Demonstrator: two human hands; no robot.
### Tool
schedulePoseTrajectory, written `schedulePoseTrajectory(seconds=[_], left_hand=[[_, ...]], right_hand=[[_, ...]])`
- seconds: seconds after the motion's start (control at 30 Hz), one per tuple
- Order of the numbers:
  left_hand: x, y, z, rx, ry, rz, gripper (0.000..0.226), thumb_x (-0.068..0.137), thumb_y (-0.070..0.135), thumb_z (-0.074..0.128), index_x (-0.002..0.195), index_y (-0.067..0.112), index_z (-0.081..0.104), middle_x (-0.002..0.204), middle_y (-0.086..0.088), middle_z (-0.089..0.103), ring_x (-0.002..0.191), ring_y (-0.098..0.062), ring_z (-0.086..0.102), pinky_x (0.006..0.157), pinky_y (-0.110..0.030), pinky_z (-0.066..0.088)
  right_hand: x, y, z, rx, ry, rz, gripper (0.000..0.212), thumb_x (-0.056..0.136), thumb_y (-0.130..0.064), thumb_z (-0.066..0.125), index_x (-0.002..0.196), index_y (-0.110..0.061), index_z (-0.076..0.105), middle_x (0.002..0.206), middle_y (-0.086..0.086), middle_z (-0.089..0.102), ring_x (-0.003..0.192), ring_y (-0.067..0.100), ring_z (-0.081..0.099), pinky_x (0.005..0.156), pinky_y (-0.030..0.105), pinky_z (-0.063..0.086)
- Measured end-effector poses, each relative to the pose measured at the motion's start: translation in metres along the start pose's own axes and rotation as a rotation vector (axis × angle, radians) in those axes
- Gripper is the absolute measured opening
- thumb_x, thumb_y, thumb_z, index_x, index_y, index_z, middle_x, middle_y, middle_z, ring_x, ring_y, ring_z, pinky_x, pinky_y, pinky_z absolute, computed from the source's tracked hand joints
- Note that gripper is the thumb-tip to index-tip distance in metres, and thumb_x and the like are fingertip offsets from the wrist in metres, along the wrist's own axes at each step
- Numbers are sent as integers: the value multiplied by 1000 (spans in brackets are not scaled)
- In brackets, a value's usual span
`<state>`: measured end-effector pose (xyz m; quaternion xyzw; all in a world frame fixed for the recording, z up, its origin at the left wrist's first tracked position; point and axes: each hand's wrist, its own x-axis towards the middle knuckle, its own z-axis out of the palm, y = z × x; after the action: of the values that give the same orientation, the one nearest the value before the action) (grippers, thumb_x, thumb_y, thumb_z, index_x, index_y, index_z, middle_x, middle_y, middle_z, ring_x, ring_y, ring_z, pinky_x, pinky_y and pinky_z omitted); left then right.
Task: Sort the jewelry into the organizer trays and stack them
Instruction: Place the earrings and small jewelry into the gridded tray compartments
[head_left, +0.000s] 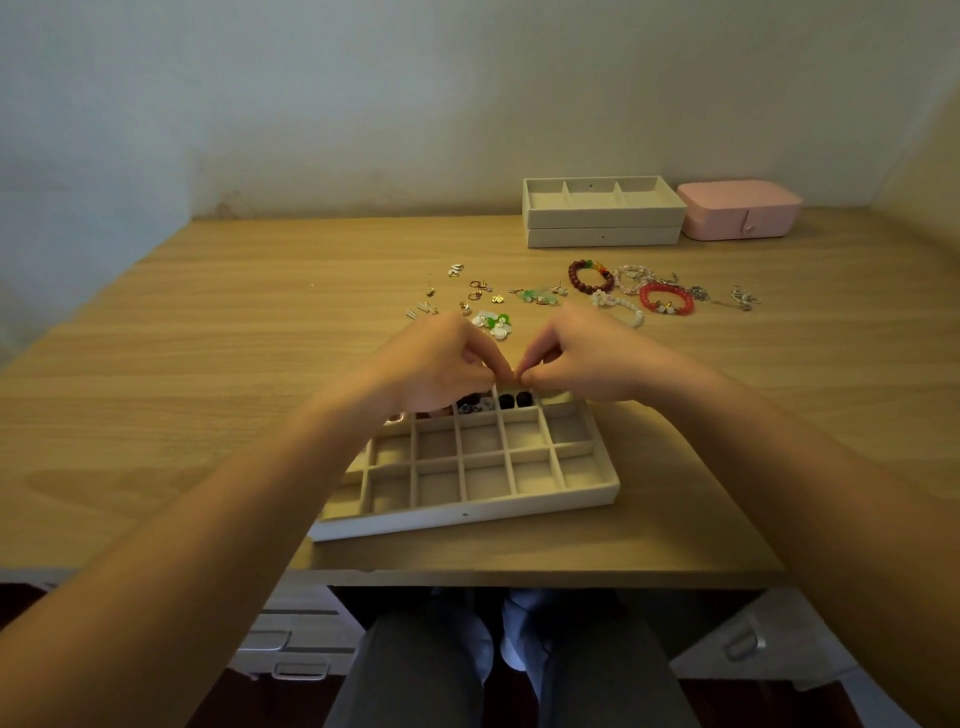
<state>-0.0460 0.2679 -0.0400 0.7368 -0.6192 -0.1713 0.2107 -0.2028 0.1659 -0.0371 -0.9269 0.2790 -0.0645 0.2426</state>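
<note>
A cream grid tray (467, 512) lies at the desk's near edge. Its far row holds dark earrings (514, 400) and other small pieces; the nearer compartments are bare. My left hand (441, 364) and my right hand (576, 358) meet above that far row, fingers curled, fingertips pinching together at one spot on a jewelry piece too small to make out. Beyond the hands lie loose earrings (475, 291), green and white pieces (496, 322), a dark red bracelet (590, 275), a red bracelet (666, 299) and a white bead bracelet (621, 306).
Two stacked cream trays (602, 218) stand at the back right, the top one with three long compartments. A pink jewelry box (737, 210) sits beside them. Silver chains (737, 299) lie at the right. The wooden desk (182, 364) meets walls behind and at both sides.
</note>
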Motion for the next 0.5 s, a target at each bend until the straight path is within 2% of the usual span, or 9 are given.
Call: schedulePoseTrajectory(seconds=[0.03, 0.1, 0.23, 0.3, 0.4, 0.5], left_hand=[[-2, 1, 2, 6, -20, 3, 21, 88, 18, 67, 91, 34, 81, 72, 16, 66, 62, 8, 55, 53, -10, 35], [-6, 3, 6, 19, -39, 17, 20, 90, 20, 66, 94, 34, 81, 72, 19, 65, 62, 13, 54, 53, -7, 36], [-10, -5, -1, -60, 101, 14, 18, 92, 22, 65, 92, 32, 79, 74, 6, 68, 59, -5, 54, 54, -18, 41], [-10, -15, -5, -17, 134, -25, 16, 92, 22, 64, 96, 32, 77, 77, 7, 65, 66, -9, 58, 57, -23, 43], [-11, -27, -2, 62, 132, -67, 12, 93, 27, 66, 99, 32, 76, 86, 14, 63, 84, -11, 62, 69, -28, 44], [-11, -33, 3, 10, 133, -79, 11, 93, 24, 68, 92, 29, 78, 88, 10, 72, 85, -13, 68, 72, -26, 47]], right_hand=[[-1, 0, 1, -7, -13, 2, 16, 92, -17, 69, 98, -22, 83, 81, -13, 72, 78, 6, 63, 68, 23, 51], [-1, 0, 3, -20, -20, 3, 15, 92, -19, 69, 98, -22, 83, 82, -12, 72, 79, 6, 63, 68, 23, 51], [-2, 2, 2, 58, 120, 24, 14, 95, -21, 66, 98, -22, 80, 83, -13, 69, 77, 4, 62, 71, 25, 54], [-2, 3, 5, 57, 206, 47, 15, 98, -24, 63, 103, -23, 77, 90, -12, 67, 82, 4, 60, 75, 27, 54], [0, 3, 16, -8, 188, 66, 19, 99, -28, 60, 111, -25, 75, 106, -11, 63, 99, 7, 58, 91, 32, 52], [3, 1, 21, -36, 143, 65, 20, 98, -26, 60, 104, -23, 79, 93, -12, 69, 89, 7, 62, 90, 32, 53]])
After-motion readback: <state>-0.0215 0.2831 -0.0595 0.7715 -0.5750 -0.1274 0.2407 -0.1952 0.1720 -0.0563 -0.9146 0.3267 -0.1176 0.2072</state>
